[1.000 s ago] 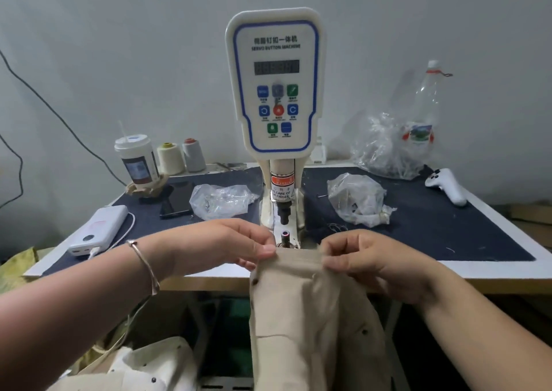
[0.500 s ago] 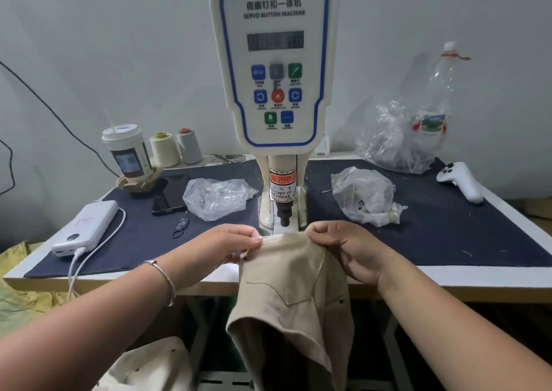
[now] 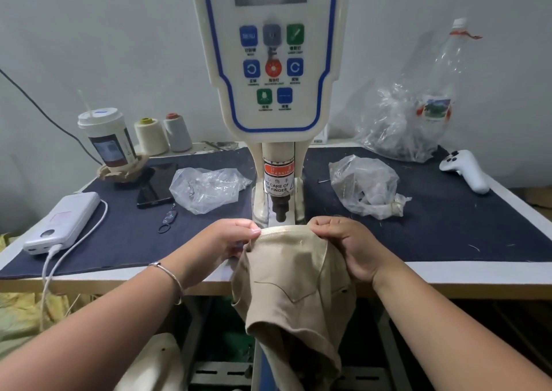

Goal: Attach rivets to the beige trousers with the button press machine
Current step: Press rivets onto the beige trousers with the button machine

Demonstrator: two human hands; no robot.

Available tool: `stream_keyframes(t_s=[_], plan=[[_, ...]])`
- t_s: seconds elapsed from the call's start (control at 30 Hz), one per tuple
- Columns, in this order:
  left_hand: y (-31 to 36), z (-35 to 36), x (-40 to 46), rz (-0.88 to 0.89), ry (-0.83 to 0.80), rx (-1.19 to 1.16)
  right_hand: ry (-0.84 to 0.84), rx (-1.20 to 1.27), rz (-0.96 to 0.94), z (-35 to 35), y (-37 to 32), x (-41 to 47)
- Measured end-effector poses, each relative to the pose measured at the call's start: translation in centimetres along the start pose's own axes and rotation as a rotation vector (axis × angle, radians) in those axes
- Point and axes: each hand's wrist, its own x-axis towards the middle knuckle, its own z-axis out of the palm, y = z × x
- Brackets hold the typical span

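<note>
We are looking through a single head-worn wide-angle camera, facing forward and slightly down. It is sitting close to the press machine (image 3: pixel 270 61), whose top is being cropped by the frame's upper edge, while the table (image 3: pixel 448 277) is spreading out to both sides.

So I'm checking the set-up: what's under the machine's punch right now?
The top edge of the beige trousers, pinched by the left hand and right hand, sits below the punch. The fabric covers the lower die, so any rivet there is hidden.
</note>
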Motion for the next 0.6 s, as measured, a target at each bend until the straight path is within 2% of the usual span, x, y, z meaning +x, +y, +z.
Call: stream_keyframes(t_s=[0.3,0.6], plan=[[-1.2,0.8,-0.2,0.014,0.106,-0.093,0.05,-0.079,-0.039,-0.1,0.4,0.1],[-1.9,0.3,0.0,0.053,0.067,-0.107,0.082,-0.076,-0.05,-0.1,0.8,0.2]])
